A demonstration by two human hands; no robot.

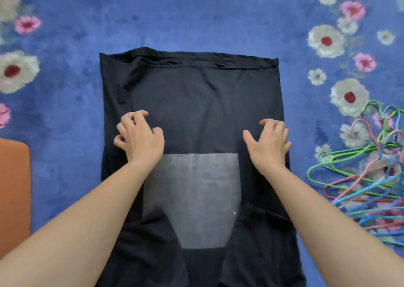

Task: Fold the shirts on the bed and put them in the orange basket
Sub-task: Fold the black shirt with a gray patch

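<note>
Folding from this hold could go askew: the sleeve flaps tucked in at the near end lie loose and may slip out if the cloth is dragged. If one hand pulls ahead of the other the crease would likely run crooked, and the rumpled far hem could get trapped as a ridge. The left hand and the right hand both have bent fingers with the tips down on the cloth near its side edges; whether they pinch any of it I cannot tell. The black shirt lies flat across the middle of the bed, sleeve end toward the near edge, with a pale grey print between the forearms. The orange basket sits at the bed's left edge, and hangers lie at its right edge.
</note>
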